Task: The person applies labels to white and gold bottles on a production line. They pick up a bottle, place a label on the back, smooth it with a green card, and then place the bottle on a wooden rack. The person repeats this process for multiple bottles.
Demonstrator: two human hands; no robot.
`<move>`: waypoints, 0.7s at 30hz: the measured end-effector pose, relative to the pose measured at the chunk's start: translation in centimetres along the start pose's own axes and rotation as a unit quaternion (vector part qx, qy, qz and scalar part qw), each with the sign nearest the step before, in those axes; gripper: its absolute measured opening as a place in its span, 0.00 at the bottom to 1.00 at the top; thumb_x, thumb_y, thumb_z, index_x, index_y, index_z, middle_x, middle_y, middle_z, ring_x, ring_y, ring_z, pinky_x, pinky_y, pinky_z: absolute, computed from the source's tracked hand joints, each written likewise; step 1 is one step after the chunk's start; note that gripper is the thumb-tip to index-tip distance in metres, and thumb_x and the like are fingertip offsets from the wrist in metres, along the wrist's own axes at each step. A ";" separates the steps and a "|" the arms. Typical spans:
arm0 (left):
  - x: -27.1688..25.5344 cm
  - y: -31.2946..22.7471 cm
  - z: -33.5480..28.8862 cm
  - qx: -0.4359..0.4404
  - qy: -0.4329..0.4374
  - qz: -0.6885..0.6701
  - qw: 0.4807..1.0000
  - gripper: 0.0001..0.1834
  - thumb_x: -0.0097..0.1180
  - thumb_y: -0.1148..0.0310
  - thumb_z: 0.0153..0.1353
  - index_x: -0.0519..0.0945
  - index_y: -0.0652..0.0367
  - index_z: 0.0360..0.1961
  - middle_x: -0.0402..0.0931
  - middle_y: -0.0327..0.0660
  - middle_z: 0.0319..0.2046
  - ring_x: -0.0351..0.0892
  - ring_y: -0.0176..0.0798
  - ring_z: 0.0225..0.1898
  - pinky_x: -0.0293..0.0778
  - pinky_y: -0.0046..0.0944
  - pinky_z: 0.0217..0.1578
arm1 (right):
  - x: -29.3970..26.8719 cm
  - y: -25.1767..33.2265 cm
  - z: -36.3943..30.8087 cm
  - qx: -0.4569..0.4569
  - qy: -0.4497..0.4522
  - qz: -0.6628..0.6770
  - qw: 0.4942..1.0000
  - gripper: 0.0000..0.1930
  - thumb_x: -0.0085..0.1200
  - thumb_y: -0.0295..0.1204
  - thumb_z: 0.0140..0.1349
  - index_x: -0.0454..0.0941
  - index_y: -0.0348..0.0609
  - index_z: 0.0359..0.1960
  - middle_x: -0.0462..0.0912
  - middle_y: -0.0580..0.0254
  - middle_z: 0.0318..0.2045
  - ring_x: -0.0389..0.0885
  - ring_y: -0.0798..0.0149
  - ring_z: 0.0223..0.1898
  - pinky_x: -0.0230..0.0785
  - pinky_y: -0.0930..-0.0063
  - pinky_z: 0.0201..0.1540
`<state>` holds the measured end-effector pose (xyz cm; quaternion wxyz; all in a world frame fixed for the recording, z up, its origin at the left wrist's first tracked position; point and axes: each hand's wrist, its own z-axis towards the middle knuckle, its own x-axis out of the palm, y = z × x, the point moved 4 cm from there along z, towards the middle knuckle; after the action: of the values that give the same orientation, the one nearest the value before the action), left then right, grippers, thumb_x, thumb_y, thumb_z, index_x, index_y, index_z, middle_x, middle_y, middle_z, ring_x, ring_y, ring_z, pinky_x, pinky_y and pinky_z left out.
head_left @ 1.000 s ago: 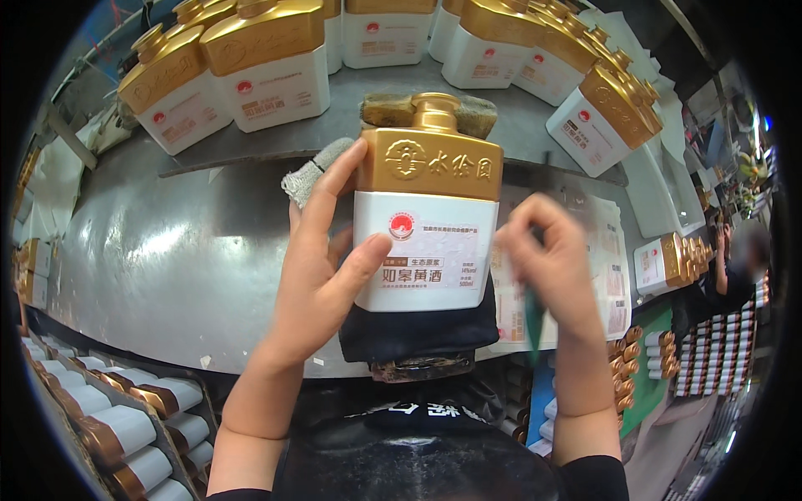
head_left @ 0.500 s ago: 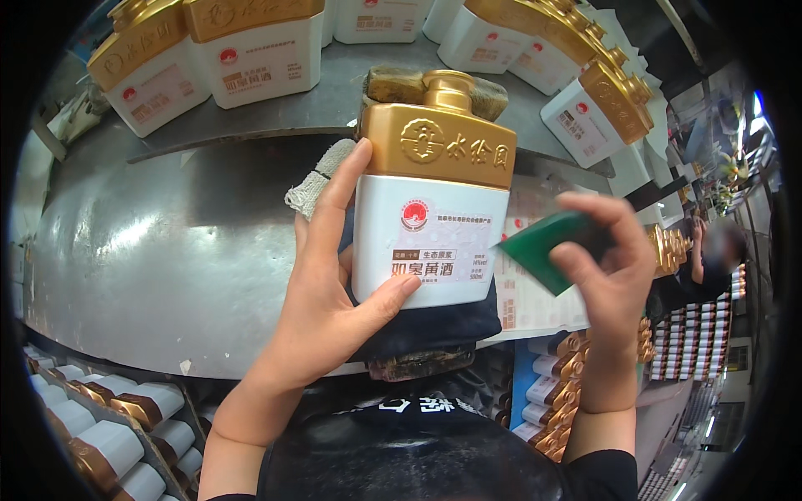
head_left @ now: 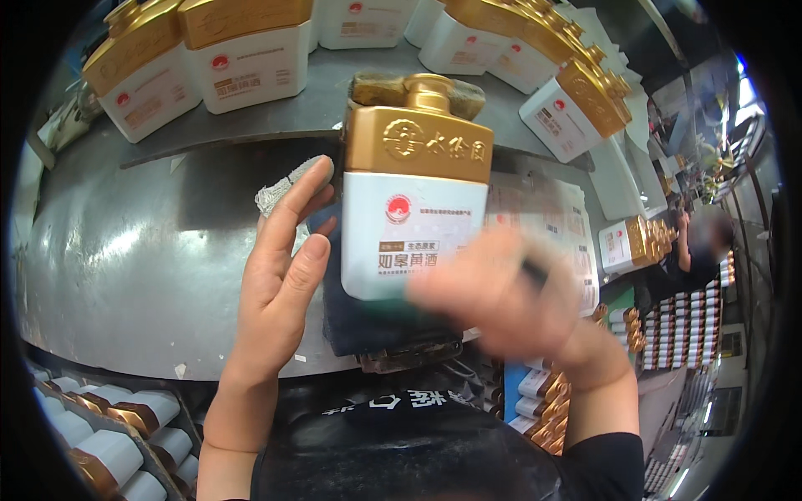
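Note:
A white bottle [head_left: 413, 196] with a gold shoulder and neck lies face up on a dark cloth pad [head_left: 359, 330] in front of me. Its front carries a pale label with a red round emblem. My left hand [head_left: 280, 284] is beside the bottle's left side, fingers stretched and apart, no longer gripping it. A grey-white knit cover [head_left: 280, 188] is on one of its fingers. Over the bottle's lower right is my right hand [head_left: 510, 292], smeared by motion. A blurred green scraper [head_left: 388, 305] shows at its fingertips against the bottle's bottom edge.
Brown worn blocks [head_left: 376, 88] sit behind the bottle neck. Label sheets [head_left: 543, 209] lie to the right on the metal table [head_left: 150, 242]. Similar bottles [head_left: 255, 71] line the far edge; more are racked below at both sides [head_left: 109, 455]. A person [head_left: 706, 242] is at far right.
My left hand has let go of the bottle and drawn left. My right hand has swept left and down with the scraper, from beside the bottle onto its lower face.

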<state>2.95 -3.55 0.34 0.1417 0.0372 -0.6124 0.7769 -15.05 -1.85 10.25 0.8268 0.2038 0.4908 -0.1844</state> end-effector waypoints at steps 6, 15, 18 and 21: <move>0.3 -0.1 -0.6 0.015 -0.011 0.000 1.000 0.26 0.43 0.67 0.71 0.62 0.64 0.68 0.61 0.46 0.67 0.61 0.42 0.67 0.58 0.46 0.67 | 0.8 -0.5 -3.5 -0.029 -0.037 0.021 0.999 0.17 0.66 0.21 0.49 0.84 0.51 0.42 0.85 0.72 0.37 0.82 0.68 0.33 0.70 0.75 0.38; 0.2 0.2 -0.8 0.013 -0.046 0.038 0.998 0.25 0.44 0.68 0.71 0.65 0.67 0.66 0.66 0.49 0.64 0.64 0.43 0.66 0.59 0.45 0.67 | -0.6 -2.9 -5.3 0.018 -0.102 0.024 0.994 0.11 0.64 0.21 0.50 0.85 0.48 0.37 0.85 0.69 0.31 0.82 0.66 0.33 0.70 0.72 0.37; 0.2 0.6 -0.9 0.002 -0.050 0.050 0.998 0.25 0.45 0.68 0.70 0.65 0.67 0.65 0.66 0.49 0.64 0.65 0.43 0.66 0.60 0.45 0.66 | -0.6 -1.3 -6.7 0.042 -0.018 0.097 0.994 0.13 0.65 0.20 0.48 0.85 0.47 0.38 0.85 0.67 0.30 0.81 0.65 0.32 0.70 0.72 0.36; 0.3 0.5 -0.8 0.001 -0.042 0.058 0.997 0.24 0.45 0.68 0.70 0.66 0.67 0.65 0.67 0.49 0.63 0.65 0.42 0.66 0.60 0.45 0.66 | -2.9 -4.8 -3.8 0.047 -0.189 0.023 0.981 0.20 0.66 0.14 0.40 0.84 0.46 0.38 0.85 0.63 0.30 0.81 0.63 0.30 0.72 0.71 0.36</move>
<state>2.59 -2.77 -0.25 0.0704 0.0349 -0.6180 0.7823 -21.58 -3.61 10.40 0.8981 0.2152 0.3115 -0.2239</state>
